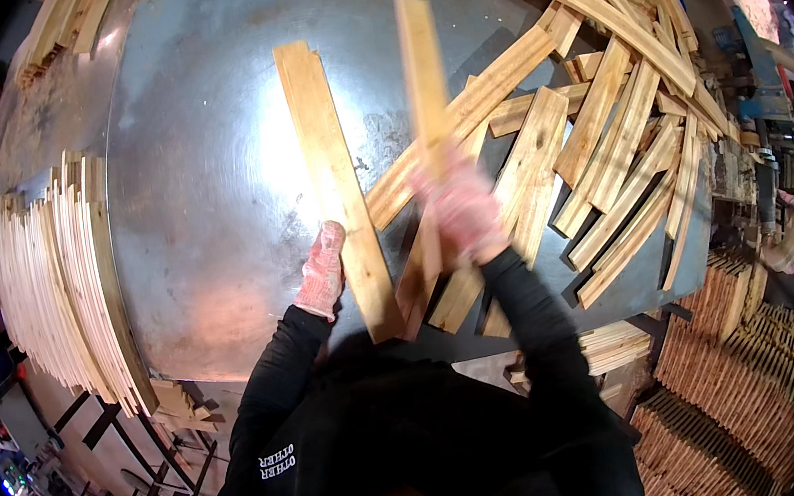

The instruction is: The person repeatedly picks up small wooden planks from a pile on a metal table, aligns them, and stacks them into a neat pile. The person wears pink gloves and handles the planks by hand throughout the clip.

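My left hand (323,268), in a pale pink-and-white knit glove, grips the left edge of a pale wooden board (340,191) that stands lengthwise before me. A narrow strip along that board's right side ends a little lower, so there may be two pieces together. My right hand (461,209), gloved alike and smeared by motion, is closed round the lower part of another wooden board (423,69), which points away from me. Below the right hand lie more loose boards (531,174), partly hidden by my hand and sleeve.
A heap of wooden boards (628,84) covers the right side of the metal table (202,172). At the left edge stands a tight row of narrow boards (59,286). More wood (68,26) lies at the far left, with stacked slats (744,375) on the lower right.
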Action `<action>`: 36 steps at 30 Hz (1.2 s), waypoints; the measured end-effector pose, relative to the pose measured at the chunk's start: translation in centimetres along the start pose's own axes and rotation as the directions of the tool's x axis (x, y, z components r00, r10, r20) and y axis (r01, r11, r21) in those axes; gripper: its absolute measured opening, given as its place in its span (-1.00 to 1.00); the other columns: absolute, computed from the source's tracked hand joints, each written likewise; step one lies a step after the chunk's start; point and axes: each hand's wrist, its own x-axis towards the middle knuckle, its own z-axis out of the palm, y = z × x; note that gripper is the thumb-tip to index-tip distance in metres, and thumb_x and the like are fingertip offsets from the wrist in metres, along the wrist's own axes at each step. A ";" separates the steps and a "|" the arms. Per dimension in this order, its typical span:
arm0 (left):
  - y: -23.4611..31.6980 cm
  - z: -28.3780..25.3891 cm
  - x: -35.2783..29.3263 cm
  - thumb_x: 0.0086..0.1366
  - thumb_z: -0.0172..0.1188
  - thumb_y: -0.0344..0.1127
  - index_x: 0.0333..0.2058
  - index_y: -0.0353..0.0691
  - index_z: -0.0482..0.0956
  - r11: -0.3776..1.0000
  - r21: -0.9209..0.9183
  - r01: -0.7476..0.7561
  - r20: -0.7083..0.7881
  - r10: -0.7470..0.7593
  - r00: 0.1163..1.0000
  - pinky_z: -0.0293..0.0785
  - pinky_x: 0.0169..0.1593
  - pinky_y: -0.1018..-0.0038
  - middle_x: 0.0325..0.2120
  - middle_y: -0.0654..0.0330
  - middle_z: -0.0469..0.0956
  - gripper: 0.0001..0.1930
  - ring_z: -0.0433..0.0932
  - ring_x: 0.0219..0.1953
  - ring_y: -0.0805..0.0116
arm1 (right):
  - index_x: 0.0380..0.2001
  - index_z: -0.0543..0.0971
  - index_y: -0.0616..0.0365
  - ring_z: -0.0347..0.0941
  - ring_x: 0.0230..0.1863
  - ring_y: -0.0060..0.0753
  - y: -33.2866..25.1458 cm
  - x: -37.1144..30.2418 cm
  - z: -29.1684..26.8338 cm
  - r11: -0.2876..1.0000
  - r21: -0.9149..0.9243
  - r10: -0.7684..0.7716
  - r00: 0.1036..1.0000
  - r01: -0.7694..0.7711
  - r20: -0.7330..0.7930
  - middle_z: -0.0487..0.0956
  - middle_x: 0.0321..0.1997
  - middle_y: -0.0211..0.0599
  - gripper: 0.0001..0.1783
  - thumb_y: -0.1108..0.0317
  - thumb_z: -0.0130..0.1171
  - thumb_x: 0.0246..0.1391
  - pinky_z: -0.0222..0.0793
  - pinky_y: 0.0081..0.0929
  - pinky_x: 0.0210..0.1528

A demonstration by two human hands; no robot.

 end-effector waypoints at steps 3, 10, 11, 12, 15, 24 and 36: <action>1.6 3.0 -0.7 0.38 0.24 -0.13 0.22 -0.26 0.42 0.995 -0.092 0.041 -0.001 -0.041 0.999 0.55 0.00 0.36 0.00 0.16 0.57 -0.47 0.57 -0.06 0.36 | 0.17 0.43 0.32 0.56 -0.06 -0.07 -3.9 -3.3 3.7 0.975 -0.219 0.012 0.979 0.034 0.205 0.59 -0.21 -0.06 -0.27 -0.11 0.23 0.20 0.52 -0.16 -0.04; 7.1 0.4 -1.6 0.14 0.38 0.08 0.21 -0.40 0.40 0.764 0.644 -0.039 -0.125 0.155 0.980 0.49 0.08 0.32 -0.02 -0.07 0.62 -0.19 0.61 -0.01 0.14 | 0.48 -0.10 0.28 0.08 0.49 0.24 2.6 7.0 5.8 0.722 -0.073 0.627 0.695 -0.688 -0.353 0.04 0.49 0.33 0.46 -0.36 0.43 -0.23 0.11 -0.11 0.45; 9.2 -0.7 -2.4 0.13 0.36 0.11 0.23 -0.37 0.38 0.685 0.728 -0.006 -0.145 0.163 0.976 0.50 0.07 0.31 -0.02 -0.10 0.62 -0.17 0.63 -0.02 0.10 | 0.48 -0.15 0.29 0.13 0.47 0.20 2.1 7.5 5.4 0.692 -0.072 0.664 0.672 -0.718 -0.327 0.05 0.49 0.31 0.50 -0.33 0.46 -0.28 0.17 -0.13 0.43; 11.8 -1.9 -3.6 0.13 0.35 0.15 0.25 -0.34 0.36 0.597 0.801 0.034 -0.165 0.166 0.972 0.51 0.05 0.29 -0.02 -0.13 0.62 -0.14 0.64 -0.03 0.05 | 0.47 -0.16 0.33 0.17 0.45 0.18 2.5 8.0 6.0 0.687 -0.066 0.656 0.656 -0.724 -0.372 0.07 0.48 0.29 0.49 -0.32 0.45 -0.26 0.19 -0.12 0.42; 18.7 -4.1 -7.4 0.13 0.31 0.17 0.32 -0.24 0.25 0.241 0.948 0.208 -0.263 0.226 0.938 0.55 0.00 0.23 -0.08 -0.12 0.64 -0.10 0.66 -0.06 -0.02 | 0.44 -0.23 0.44 0.24 0.41 0.15 3.0 8.7 6.8 0.695 -0.046 0.668 0.668 -0.718 -0.326 0.13 0.44 0.28 0.38 -0.06 0.41 -0.15 0.23 -0.15 0.40; 13.6 -8.9 -7.7 0.17 0.28 0.06 0.31 -0.11 0.21 0.153 0.961 0.230 -0.261 0.229 0.938 0.54 0.03 0.11 -0.05 -0.08 0.63 -0.20 0.65 -0.07 -0.09 | 0.35 0.09 0.29 0.49 -0.03 -0.11 -0.9 5.0 10.3 0.585 0.781 0.498 0.857 -0.221 -0.130 0.47 -0.08 -0.10 -0.02 0.48 0.28 -0.19 0.47 -0.08 0.18; 8.9 -11.6 -8.9 0.24 0.23 0.24 0.36 -0.33 0.13 0.613 0.790 -0.002 -0.022 0.031 0.999 0.42 0.20 0.26 0.06 -0.26 0.52 -0.05 0.51 0.16 -0.07 | 0.44 0.11 0.26 0.46 0.08 -0.17 -7.5 6.4 20.2 -0.044 0.978 -0.001 0.978 -0.206 0.206 0.45 0.18 -0.08 -0.06 0.56 0.11 -0.09 0.39 -0.36 0.22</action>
